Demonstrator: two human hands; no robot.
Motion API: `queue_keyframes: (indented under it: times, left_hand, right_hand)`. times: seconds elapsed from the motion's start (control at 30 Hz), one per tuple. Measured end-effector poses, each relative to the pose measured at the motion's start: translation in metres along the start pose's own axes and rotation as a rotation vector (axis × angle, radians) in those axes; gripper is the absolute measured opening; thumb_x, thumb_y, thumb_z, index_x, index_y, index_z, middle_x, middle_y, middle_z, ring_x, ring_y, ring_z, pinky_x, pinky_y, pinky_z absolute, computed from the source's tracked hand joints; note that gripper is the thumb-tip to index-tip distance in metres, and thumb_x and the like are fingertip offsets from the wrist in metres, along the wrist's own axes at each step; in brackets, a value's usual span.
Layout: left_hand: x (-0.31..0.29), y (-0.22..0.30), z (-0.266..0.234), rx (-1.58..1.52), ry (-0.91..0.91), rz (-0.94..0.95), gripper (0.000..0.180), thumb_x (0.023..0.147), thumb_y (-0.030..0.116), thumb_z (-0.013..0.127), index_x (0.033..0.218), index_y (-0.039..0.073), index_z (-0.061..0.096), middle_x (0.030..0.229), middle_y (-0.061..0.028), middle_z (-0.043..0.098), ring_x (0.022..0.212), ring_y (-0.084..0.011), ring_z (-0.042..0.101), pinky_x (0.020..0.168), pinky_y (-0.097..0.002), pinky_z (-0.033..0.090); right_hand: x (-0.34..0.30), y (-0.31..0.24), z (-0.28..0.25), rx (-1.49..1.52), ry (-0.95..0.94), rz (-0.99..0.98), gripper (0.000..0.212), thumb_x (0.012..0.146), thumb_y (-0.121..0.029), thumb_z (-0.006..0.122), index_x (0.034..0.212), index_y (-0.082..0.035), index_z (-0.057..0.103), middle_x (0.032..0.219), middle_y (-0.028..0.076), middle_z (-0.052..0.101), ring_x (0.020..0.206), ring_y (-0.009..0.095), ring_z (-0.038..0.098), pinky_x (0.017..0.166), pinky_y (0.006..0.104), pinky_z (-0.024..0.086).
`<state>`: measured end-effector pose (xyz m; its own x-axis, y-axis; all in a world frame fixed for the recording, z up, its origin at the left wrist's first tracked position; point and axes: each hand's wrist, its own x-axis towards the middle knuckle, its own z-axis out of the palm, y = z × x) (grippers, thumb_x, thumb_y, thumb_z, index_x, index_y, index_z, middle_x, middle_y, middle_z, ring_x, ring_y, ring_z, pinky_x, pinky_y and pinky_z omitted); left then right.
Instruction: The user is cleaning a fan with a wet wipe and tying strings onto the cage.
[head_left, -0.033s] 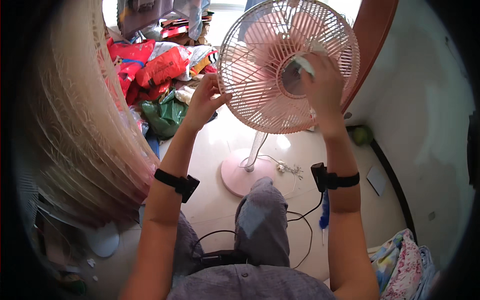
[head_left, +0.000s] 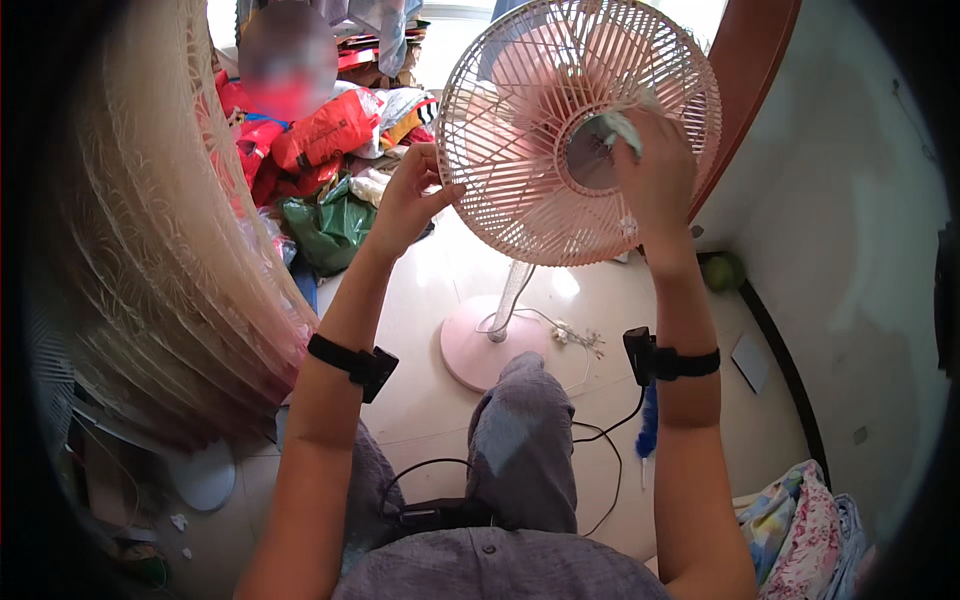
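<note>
A pink pedestal fan [head_left: 520, 215] stands in front of me, with its round wire guard facing me. My left hand [head_left: 408, 205] pinches the guard's left rim between thumb and fingers. A crumpled white cloth [head_left: 622, 130] is in my right hand [head_left: 655, 180], pressed against the guard at the right of the grey centre disc [head_left: 590, 160]. Part of the cloth is hidden under my fingers. Below the guard, the fan's pole runs down to a round pink base [head_left: 475, 345] on the floor.
A sheer patterned curtain [head_left: 170, 250] hangs at left, beside piled bags, including a green one [head_left: 328, 225]. At right are the wall [head_left: 840, 250], a green round object [head_left: 722, 271] and folded floral fabric [head_left: 805, 525]. Cables [head_left: 618, 470] and a blue-handled item [head_left: 648, 425] lie on the floor.
My right hand and the cloth have shifted slightly right and down, uncovering more of the centre disc. My left hand stays on the rim. A round blur now covers part of the bag pile.
</note>
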<state>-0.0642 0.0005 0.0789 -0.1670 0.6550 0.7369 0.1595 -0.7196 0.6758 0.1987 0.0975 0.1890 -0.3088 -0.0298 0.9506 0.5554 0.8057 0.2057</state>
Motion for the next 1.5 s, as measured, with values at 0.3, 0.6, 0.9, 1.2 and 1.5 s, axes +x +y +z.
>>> queue_keyframes:
  times: [0.3, 0.6, 0.9, 1.2, 1.5]
  left_hand:
    - [-0.005, -0.009, 0.0, 0.003, 0.017, 0.024, 0.038, 0.082, 0.009, 0.072, 0.11, 0.007, 0.047, 0.098, -0.0008, 0.056, 0.091, -0.0103, 0.054, 0.085, -0.0303, 0.044]
    - [-0.004, -0.006, -0.003, 0.073, 0.033, 0.018, 0.037, 0.082, 0.01, 0.071, 0.111, 0.008, 0.048, 0.098, -0.0011, 0.057, 0.091, -0.0113, 0.055, 0.087, -0.0313, 0.045]
    - [-0.006, -0.007, -0.005, 0.074, 0.042, 0.007, 0.039, 0.08, 0.012, 0.074, 0.109, 0.008, 0.048, 0.096, -0.001, 0.057, 0.091, -0.0112, 0.056, 0.086, -0.031, 0.045]
    - [-0.015, -0.015, -0.013, -0.06, 0.09, -0.052, 0.041, 0.079, 0.009, 0.074, 0.111, 0.007, 0.048, 0.098, -0.0029, 0.056, 0.092, -0.0123, 0.055, 0.084, -0.0291, 0.046]
    - [-0.009, -0.004, -0.008, -0.045, 0.068, -0.111, 0.043, 0.08, 0.009, 0.073, 0.115, 0.007, 0.048, 0.102, -0.0042, 0.058, 0.094, -0.0144, 0.054, 0.084, -0.0296, 0.046]
  right_hand:
    - [-0.022, 0.007, -0.002, 0.018, -0.074, 0.361, 0.026, 0.078, -0.009, 0.063, 0.104, -0.006, 0.064, 0.094, 0.012, 0.066, 0.087, 0.032, 0.062, 0.078, 0.041, 0.05]
    - [-0.006, -0.038, 0.026, -0.077, 0.039, -0.257, 0.023, 0.072, -0.004, 0.063, 0.095, -0.005, 0.062, 0.105, 0.008, 0.062, 0.096, 0.026, 0.057, 0.081, 0.0372, 0.049]
    - [-0.055, -0.026, 0.014, -0.065, -0.215, -0.557, 0.023, 0.072, -0.004, 0.064, 0.093, 0.002, 0.064, 0.108, 0.01, 0.062, 0.095, 0.027, 0.058, 0.08, 0.0369, 0.051]
    - [-0.069, 0.042, -0.017, -0.103, -0.165, -0.367, 0.026, 0.077, -0.003, 0.061, 0.102, 0.002, 0.062, 0.111, 0.015, 0.061, 0.103, 0.035, 0.057, 0.087, 0.0433, 0.048]
    - [-0.072, 0.02, -0.002, -0.159, -0.149, -0.155, 0.037, 0.072, -0.006, 0.062, 0.109, -0.003, 0.061, 0.112, 0.014, 0.059, 0.1, 0.033, 0.056, 0.087, 0.0424, 0.047]
